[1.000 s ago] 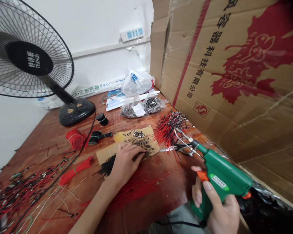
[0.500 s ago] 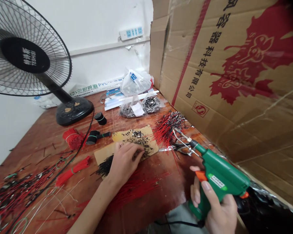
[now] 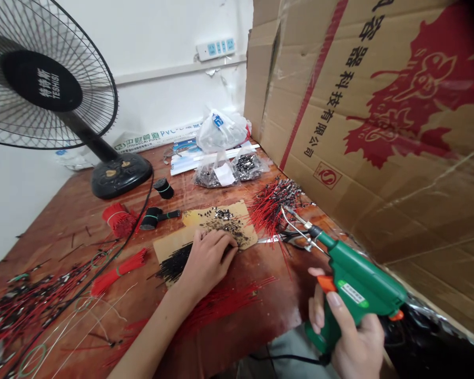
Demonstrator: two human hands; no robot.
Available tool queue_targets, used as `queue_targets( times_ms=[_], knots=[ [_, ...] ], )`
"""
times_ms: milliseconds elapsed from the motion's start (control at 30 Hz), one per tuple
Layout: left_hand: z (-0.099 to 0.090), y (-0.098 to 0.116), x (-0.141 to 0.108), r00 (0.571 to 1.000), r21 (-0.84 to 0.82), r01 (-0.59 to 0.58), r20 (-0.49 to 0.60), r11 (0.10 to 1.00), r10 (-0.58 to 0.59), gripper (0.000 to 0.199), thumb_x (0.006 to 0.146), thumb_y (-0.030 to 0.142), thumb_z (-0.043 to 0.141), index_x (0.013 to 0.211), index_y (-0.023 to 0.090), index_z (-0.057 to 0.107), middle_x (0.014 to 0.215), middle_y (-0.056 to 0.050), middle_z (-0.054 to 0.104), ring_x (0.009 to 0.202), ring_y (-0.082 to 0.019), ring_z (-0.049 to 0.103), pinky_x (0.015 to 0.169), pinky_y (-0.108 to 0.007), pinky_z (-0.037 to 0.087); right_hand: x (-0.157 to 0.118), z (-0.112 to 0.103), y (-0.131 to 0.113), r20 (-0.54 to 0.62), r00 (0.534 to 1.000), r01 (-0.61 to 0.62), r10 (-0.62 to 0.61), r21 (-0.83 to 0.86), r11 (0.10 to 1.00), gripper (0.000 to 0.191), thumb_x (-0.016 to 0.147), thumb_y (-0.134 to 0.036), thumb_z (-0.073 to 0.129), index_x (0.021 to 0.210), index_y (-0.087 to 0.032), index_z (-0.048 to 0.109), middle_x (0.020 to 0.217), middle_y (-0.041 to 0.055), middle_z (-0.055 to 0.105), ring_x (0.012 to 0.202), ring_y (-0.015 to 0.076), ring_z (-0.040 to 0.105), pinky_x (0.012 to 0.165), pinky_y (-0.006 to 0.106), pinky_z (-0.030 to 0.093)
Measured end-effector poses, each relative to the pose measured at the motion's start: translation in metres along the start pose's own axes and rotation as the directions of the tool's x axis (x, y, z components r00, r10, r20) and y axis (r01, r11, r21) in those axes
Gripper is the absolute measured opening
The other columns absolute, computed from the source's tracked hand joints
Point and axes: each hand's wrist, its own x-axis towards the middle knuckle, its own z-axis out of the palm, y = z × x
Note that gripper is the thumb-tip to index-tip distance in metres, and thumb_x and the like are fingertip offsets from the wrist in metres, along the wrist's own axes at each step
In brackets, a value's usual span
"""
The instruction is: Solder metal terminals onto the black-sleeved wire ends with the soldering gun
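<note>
My right hand (image 3: 351, 337) is wrapped round the handle of a green soldering gun (image 3: 367, 281) with an orange trigger. Its metal tip points up and left, close to a heap of red wires (image 3: 270, 208) with dark ends. My left hand (image 3: 211, 260) rests over a piece of tan cardboard (image 3: 164, 245), thumb and fingers pinched together near its right side; whatever they may hold is too small to make out. Black wires (image 3: 176, 260) lie on the cardboard left of that hand, partly covered by it. Small dark bits (image 3: 223, 226) are scattered just beyond my fingers.
Scissors (image 3: 294, 238) lie beneath the gun's tip. Tied red wire bundles (image 3: 118, 271) and black wire rolls (image 3: 164, 188) are at left, with a fan (image 3: 120, 176) behind. Clear bags of parts (image 3: 215, 172) sit at the back. A large carton (image 3: 339, 200) walls off the right.
My left hand has shifted slightly right across the cardboard, its fingers still pinched. The soldering gun and my right hand stay nearly where they were; the view has tilted a little.
</note>
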Motion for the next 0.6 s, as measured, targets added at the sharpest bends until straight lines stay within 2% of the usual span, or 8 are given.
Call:
queue_targets(
  times_ms=[167, 400, 600],
  knots=[
    [0.0004, -0.0004, 0.0001, 0.999, 0.034, 0.016, -0.041, 0.999, -0.015, 0.012, 0.100, 0.025, 0.051, 0.094, 0.022, 0.060, 0.088, -0.001, 0.067, 0.082, -0.018, 0.055, 0.080, -0.038, 0.028, -0.0008, -0.0013, 0.0001, 0.006, 1.000, -0.002, 0.002, -0.009, 1.000, 0.043, 0.100, -0.030, 0.056, 0.138, -0.012, 0.052, 0.057, -0.0002, 0.054, 0.049, 0.0134, 0.048, 0.047, 0.027, 0.039],
    [0.0002, -0.0019, 0.0007, 0.996, 0.014, 0.032, -0.089, 0.999, -0.031, 0.004, 0.097, 0.026, 0.058, 0.098, 0.023, 0.061, 0.092, 0.000, 0.070, 0.083, -0.019, 0.058, 0.081, -0.038, 0.028, 0.0002, 0.0006, -0.0026, 0.004, 1.000, 0.021, -0.021, -0.039, 0.999, 0.042, 0.099, -0.031, 0.058, 0.136, -0.013, 0.053, 0.056, -0.0008, 0.054, 0.048, 0.0132, 0.049, 0.048, 0.027, 0.039],
    [-0.0004, -0.0006, -0.0004, 0.996, 0.037, -0.009, -0.091, 0.999, 0.013, 0.012, 0.099, 0.023, 0.052, 0.107, 0.024, 0.062, 0.090, 0.000, 0.071, 0.081, -0.019, 0.058, 0.080, -0.037, 0.028, 0.0015, 0.0027, -0.0046, 0.028, 0.999, 0.043, -0.042, -0.061, 0.997, 0.037, 0.100, -0.029, 0.055, 0.134, -0.014, 0.054, 0.055, -0.0010, 0.054, 0.047, 0.0127, 0.049, 0.047, 0.026, 0.038]
  ],
)
